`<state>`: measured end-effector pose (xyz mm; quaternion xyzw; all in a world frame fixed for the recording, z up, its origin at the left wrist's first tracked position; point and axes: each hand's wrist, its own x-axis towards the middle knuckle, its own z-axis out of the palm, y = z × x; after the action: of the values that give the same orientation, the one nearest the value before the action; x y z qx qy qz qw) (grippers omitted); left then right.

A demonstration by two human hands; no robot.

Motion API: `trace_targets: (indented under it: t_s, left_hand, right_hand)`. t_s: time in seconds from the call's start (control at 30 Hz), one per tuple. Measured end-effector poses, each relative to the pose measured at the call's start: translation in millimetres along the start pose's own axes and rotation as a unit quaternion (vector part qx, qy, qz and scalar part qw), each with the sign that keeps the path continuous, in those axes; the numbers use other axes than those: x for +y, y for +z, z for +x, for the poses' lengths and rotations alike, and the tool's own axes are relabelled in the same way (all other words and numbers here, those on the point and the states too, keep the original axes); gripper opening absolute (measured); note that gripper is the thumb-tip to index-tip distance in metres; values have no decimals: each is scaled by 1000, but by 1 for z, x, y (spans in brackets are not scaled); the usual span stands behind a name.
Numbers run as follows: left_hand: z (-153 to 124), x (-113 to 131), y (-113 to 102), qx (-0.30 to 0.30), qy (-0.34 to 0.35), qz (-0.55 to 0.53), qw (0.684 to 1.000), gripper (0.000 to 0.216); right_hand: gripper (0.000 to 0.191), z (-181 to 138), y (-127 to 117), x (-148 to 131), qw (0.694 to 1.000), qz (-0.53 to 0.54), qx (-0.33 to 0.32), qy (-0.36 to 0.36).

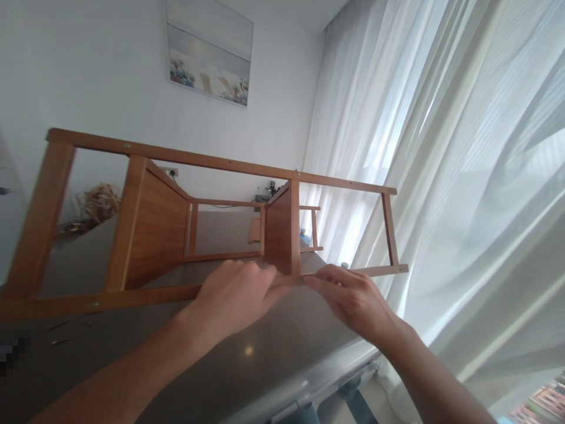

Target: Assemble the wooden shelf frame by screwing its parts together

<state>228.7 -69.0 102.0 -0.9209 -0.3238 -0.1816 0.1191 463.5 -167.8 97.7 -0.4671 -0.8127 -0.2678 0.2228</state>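
A brown wooden rack frame [203,159] rests on its side on the table, with two solid shelf panels between its rails. One panel [161,221] is left of centre, the other [280,229] just above my hands. My left hand [241,294] is closed around the near lower rail, below the second panel. Just to its right, my right hand [353,297] has its fingers bent around the same rail [379,271]. Whether a small part is also between those fingers is hidden. Metal fixings show in the rails, one near the top joint [299,174].
Several small metal pieces [62,340] lie on the grey table [265,353] at left. A dried bundle [99,203] sits behind the frame's left end, and a small wooden piece [254,229] lies beyond it. White curtains [477,176] hang close on the right.
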Motion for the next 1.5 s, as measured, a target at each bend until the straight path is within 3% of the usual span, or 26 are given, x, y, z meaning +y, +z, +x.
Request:
trace_targets:
  t_s: [0.27,0.53,0.67,0.93,1.5]
  left_hand:
    - [-1,0,-1,-33,-15,-12,999,52]
    - [0,0,-4,-46,-20,-24,998,52]
    - [0,0,-5,-54,-25,-22,998,52]
    - [1,1,-4,-57,-33,-34,997,52]
    - [0,-1,-3,-49,-34,-43,997,49]
  right_hand:
    - [31,-2,5,-2,997,49,-20,57]
    - [18,-2,5,-8,990,95,66,82]
    - [15,-5,9,-11,988,66,111,81]
    - [15,-9,15,-22,983,53,108,138]
    - [12,-12,19,-29,973,-14,158,165]
